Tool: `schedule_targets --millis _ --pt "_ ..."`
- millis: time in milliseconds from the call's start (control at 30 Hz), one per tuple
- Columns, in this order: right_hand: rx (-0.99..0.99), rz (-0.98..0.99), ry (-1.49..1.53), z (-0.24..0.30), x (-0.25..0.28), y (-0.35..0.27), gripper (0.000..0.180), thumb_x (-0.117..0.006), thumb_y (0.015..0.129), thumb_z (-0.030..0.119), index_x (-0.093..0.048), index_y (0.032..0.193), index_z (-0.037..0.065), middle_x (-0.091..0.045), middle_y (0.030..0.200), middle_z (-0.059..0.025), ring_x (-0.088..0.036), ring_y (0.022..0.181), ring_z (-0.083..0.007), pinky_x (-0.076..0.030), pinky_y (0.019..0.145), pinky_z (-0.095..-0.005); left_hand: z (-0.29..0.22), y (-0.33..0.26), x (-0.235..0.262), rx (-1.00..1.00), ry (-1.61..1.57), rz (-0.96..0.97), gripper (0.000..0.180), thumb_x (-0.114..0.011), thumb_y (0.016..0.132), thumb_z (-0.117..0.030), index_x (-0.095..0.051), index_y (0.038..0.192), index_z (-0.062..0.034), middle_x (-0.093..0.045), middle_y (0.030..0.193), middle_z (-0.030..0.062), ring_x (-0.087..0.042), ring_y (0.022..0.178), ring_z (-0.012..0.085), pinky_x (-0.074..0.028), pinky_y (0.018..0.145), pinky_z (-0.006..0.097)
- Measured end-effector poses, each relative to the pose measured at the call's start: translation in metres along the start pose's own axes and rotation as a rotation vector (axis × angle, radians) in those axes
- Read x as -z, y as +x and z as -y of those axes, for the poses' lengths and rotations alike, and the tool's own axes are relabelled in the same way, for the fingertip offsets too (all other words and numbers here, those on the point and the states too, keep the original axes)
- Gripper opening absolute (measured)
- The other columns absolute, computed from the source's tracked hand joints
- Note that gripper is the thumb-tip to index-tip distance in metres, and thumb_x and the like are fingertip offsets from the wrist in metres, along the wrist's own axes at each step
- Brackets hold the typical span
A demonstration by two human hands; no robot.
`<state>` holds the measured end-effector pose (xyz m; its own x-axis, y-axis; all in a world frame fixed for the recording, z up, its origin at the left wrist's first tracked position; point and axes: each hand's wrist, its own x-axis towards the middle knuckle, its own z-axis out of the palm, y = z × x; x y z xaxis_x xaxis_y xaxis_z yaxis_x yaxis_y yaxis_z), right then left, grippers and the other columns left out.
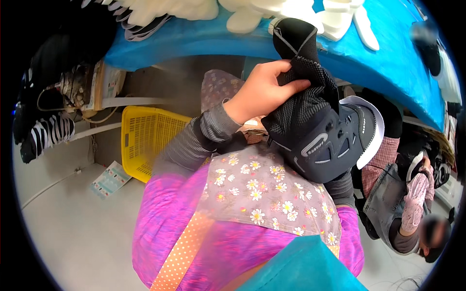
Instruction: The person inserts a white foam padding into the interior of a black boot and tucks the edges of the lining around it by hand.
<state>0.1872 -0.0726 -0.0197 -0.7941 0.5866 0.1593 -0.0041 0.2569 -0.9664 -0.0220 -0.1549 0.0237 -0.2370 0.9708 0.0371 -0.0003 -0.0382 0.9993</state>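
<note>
In front of my chest is a black shoe upper point(310, 140), with a ribbed knit part and a smooth moulded shell. My left hand point(267, 89) pinches the knit part between thumb and fingers. Above it, a black knit flap point(295, 36) stands up. A white curved edge point(373, 138) sticks out on the right side of the upper. My right forearm point(341, 188), in a grey sleeve, runs behind the upper, which hides my right hand.
A blue-covered table point(194, 43) curves ahead, with white foot-shaped pieces point(340, 19) on it. A yellow basket point(141, 145) stands at the left, near a printed sheet point(110, 179) on the floor. At the right, a co-worker point(407, 199) sits handling black-and-white pieces.
</note>
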Motion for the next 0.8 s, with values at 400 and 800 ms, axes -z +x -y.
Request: schedule_targets --millis 400,800 --pt "-0.010 0.030 0.022 -0.006 -0.011 0.003 0.050 -0.059 0.093 0.020 -0.047 0.140 0.006 -0.055 0.132 -0.0125 -0.053 0.122 -0.0226 -0.043 0.103 -0.0367 0.007 -0.006 0.001 -0.095 0.258 -0.112 0.023 -0.073 0.088 -0.016 -0.066 0.101 0.0010 -0.072 0.088 0.0107 -0.063 0.078 0.0103 -0.050 0.071 0.027" --pt "-0.024 0.053 0.019 -0.009 -0.012 0.001 0.050 -0.057 0.095 0.020 -0.046 0.141 0.006 -0.054 0.133 -0.0125 -0.052 0.123 -0.0223 -0.042 0.105 -0.0366 0.018 0.002 0.008 -0.214 0.420 -0.200 0.025 -0.074 0.088 -0.022 -0.061 0.090 0.0001 -0.065 0.074 0.0152 -0.060 0.062 0.0159 -0.047 0.058 0.031"
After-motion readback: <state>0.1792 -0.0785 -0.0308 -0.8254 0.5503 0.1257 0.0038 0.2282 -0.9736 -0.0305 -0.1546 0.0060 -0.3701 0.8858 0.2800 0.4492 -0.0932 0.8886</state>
